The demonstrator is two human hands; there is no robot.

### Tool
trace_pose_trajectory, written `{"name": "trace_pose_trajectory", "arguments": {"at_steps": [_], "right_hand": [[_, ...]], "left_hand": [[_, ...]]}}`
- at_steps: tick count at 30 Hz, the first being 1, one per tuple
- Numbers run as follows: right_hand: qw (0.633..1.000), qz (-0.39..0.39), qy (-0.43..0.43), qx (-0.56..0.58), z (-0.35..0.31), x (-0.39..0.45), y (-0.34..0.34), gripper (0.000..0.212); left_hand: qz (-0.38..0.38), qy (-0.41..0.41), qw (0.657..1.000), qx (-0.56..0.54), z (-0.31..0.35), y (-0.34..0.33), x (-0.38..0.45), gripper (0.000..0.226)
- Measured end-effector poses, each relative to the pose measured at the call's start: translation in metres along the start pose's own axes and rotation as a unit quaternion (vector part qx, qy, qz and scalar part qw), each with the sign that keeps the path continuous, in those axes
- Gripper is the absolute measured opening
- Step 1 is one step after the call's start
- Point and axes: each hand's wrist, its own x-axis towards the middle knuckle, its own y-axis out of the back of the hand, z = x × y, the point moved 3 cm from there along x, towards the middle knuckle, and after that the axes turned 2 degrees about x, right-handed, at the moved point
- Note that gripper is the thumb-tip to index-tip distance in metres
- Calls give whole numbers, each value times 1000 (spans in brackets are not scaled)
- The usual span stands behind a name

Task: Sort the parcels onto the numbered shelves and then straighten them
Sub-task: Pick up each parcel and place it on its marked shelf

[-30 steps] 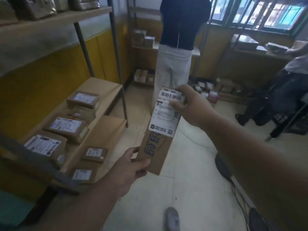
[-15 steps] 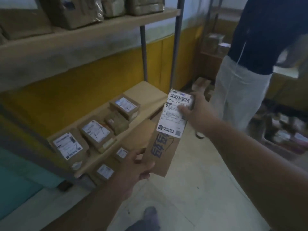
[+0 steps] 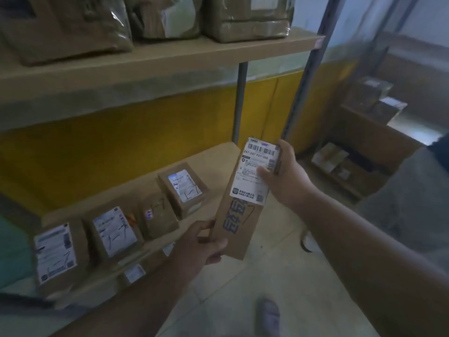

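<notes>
1. You hold a long, narrow cardboard parcel [image 3: 243,203] in both hands, out in the air in front of the shelving and over the pale tiled floor [image 3: 255,283], resting on no shelf.
2. Your left hand [image 3: 201,242] grips the parcel's near lower end, fingers curled round its left edge and thumb on its face.
3. Your right hand [image 3: 284,173] grips the far upper end, fingers wrapped behind the right edge and thumb pressed onto the white shipping label [image 3: 257,171].
4. That label covers the upper half of the parcel's face and carries a barcode and small print; below it the bare brown cardboard shows blue printed characters.
5. The middle shelf [image 3: 213,154], a flat tan board, carries a row of four small cardboard boxes along its front edge: nearest its left end a box with a large white label [image 3: 54,252], then a second labelled box [image 3: 115,231], then a plain brown box [image 3: 158,220] with handwriting on it, then a box [image 3: 183,187] towards the right end with a white label.
6. The upper shelf [image 3: 170,57] holds bulky brown parcels wrapped in glossy clear film [image 3: 245,18], standing close side by side.
7. A lower shelf below shows another small labelled box [image 3: 133,273], partly hidden by your left forearm.
8. Grey metal uprights [image 3: 239,100] stand at the rack's right end against a yellow wall [image 3: 121,147].
</notes>
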Motion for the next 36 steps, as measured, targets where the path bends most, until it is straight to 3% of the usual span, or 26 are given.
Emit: {"name": "trace_pose_trajectory", "arguments": {"at_steps": [7,13,22,27,31,36], "right_hand": [[987,-136,62,-63,19,149,-36,70],[966,-213,83,-120,24,238,-76,69],[928,-276,136,-208,30,286,-133,61],[904,-294,189,-248,36,295,-147,46],[886,-329,216,-246,44,316,-170,50],[844,-372,275,-270,54,327,-180,54]], "left_hand": [[160,0,982,-101,-7,-49,88,33],[227,26,959,-166,7,-79,135,26],[277,70,941,-183,20,-59,184,27],[322,94,921,-197,22,-77,203,19],[374,98,894,-225,25,-80,219,15],[419,121,884,-169,24,-86,231,24]]}}
